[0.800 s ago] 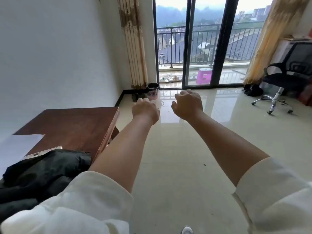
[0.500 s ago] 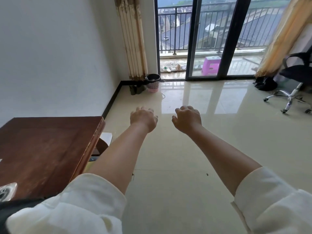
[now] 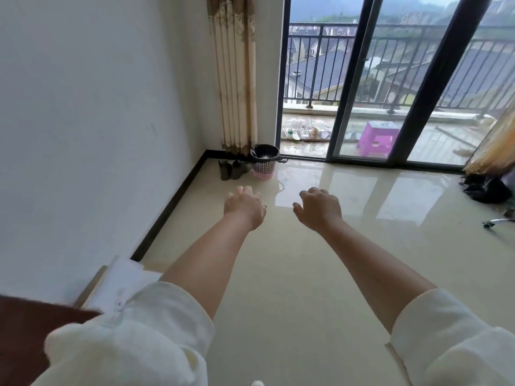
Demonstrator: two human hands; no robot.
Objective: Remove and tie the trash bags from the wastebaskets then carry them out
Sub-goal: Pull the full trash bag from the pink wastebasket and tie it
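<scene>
A pink mesh wastebasket (image 3: 264, 169) stands in the far corner by the curtain. A black trash bag (image 3: 264, 152) lines it and folds over its rim, with something pale inside. Both my arms stretch forward over the tiled floor. My left hand (image 3: 244, 205) and my right hand (image 3: 318, 207) hang with loosely curled fingers and hold nothing. They are well short of the basket.
A pair of dark shoes (image 3: 230, 169) sits left of the basket. Sliding glass doors (image 3: 348, 87) open onto a balcony with a purple stool (image 3: 378, 138). A brown table corner (image 3: 33, 330) is at lower left, a dark heap (image 3: 486, 188) and a chair wheel (image 3: 498, 222) at right.
I have walked forward past the table toward the corner. The wastebasket is nearer and larger. My hands stay held out in front, still holding nothing.
</scene>
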